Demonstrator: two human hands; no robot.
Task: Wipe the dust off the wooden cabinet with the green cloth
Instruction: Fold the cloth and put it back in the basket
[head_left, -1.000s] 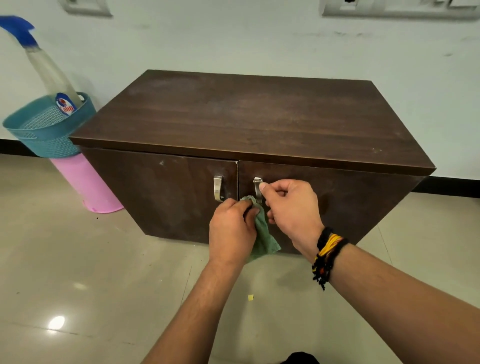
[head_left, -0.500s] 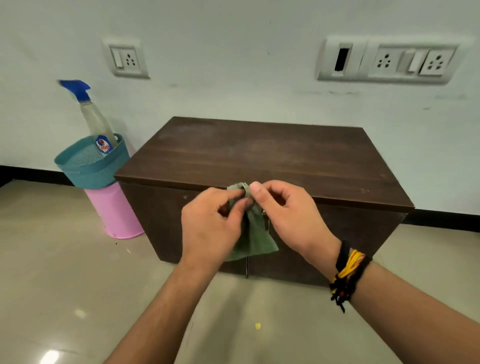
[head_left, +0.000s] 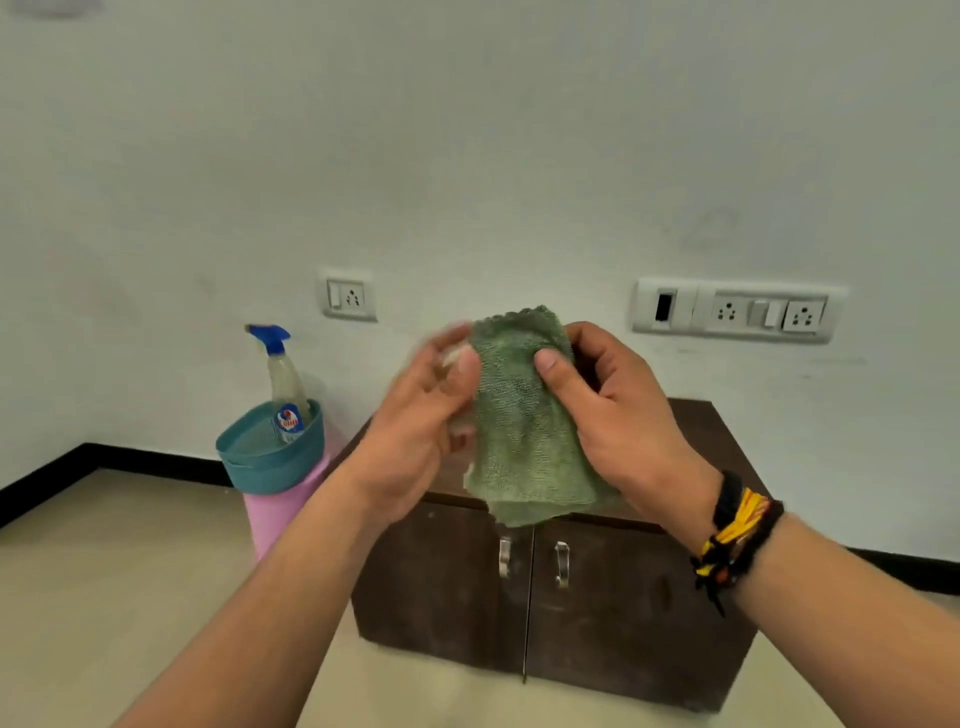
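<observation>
The spray bottle (head_left: 284, 387) carries a label reading "Colin".

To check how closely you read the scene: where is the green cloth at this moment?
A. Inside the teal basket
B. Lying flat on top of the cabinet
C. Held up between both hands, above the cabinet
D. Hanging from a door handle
C: the green cloth hangs in the air, pinched by the left hand and right hand, clear of the wooden cabinet.
</observation>
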